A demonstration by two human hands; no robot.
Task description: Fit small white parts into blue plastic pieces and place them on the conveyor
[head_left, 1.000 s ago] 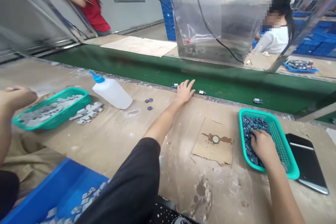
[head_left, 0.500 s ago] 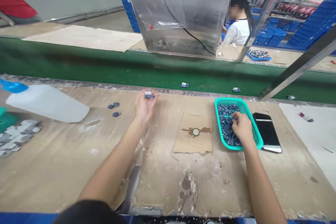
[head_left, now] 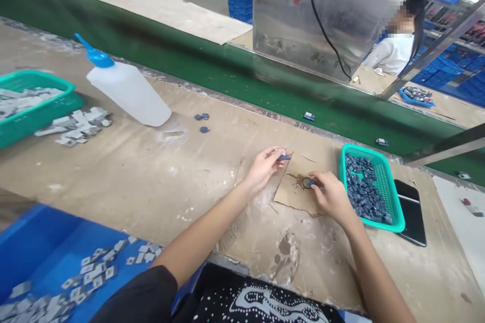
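My left hand (head_left: 265,167) pinches a small white and dark blue piece (head_left: 283,156) near the upper left edge of a cardboard square (head_left: 291,197). In my right hand (head_left: 330,196) is a small dark blue piece (head_left: 312,182), held against a round cap (head_left: 306,182) on the cardboard. Brown liquid lies around the cap. Just right of that hand stands a green basket (head_left: 398,212) holding several dark blue pieces (head_left: 364,181).
A white bottle (head_left: 129,92) with a blue spout lies at the left, near another green basket (head_left: 49,117) and grey pieces (head_left: 81,126). A phone (head_left: 413,214) touches the right basket. Assembled pieces rest on the green belt (head_left: 280,96). A person (head_left: 394,53) sits beyond.
My right hand has left the basket and moved left to the cap with a dark blue piece. My left hand has come right and nearer the cardboard. The view has turned left.
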